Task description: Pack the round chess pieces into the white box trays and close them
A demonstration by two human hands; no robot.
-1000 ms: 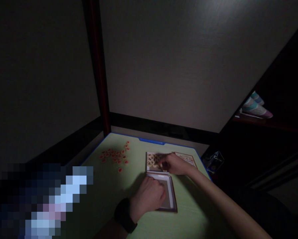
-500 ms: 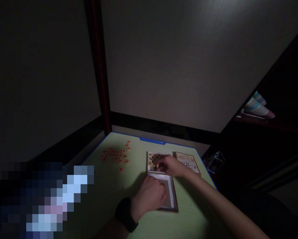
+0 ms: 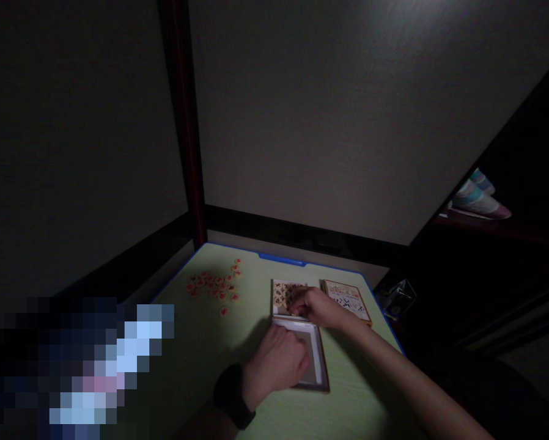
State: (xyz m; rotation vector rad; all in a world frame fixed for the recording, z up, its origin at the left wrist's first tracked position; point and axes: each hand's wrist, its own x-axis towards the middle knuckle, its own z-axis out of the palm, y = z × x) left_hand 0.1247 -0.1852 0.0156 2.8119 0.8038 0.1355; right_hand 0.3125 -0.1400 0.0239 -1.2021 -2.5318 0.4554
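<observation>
A shallow hinged box (image 3: pixel 320 354) lies spread open on the table. Its far half holds Chinese chess pieces (image 3: pixel 280 294) with dark characters, laid out in rows. My right hand (image 3: pixel 307 305) is over that half, fingers pinched on a small pale Chinese chess piece at the tray's near side; the hand hides part of the rows. Curled closed, my left hand (image 3: pixel 279 357), with a black watch (image 3: pixel 232 394) at its wrist, lies over the left side of the near half. Its fingertips are hidden, so what it grips cannot be made out.
Loose red-marked chess pieces (image 3: pixel 214 285) are scattered on the left of the green table (image 3: pixel 256 278), which has a blue rim. A printed box lid or board (image 3: pixel 348 299) lies to the right. Walls stand behind, and a clear packet (image 3: pixel 397 298) sits beyond the right edge.
My right hand has shifted slightly, its fingertips now lower toward the near side of the far half. My left hand stays in place, and the view has moved a little.
</observation>
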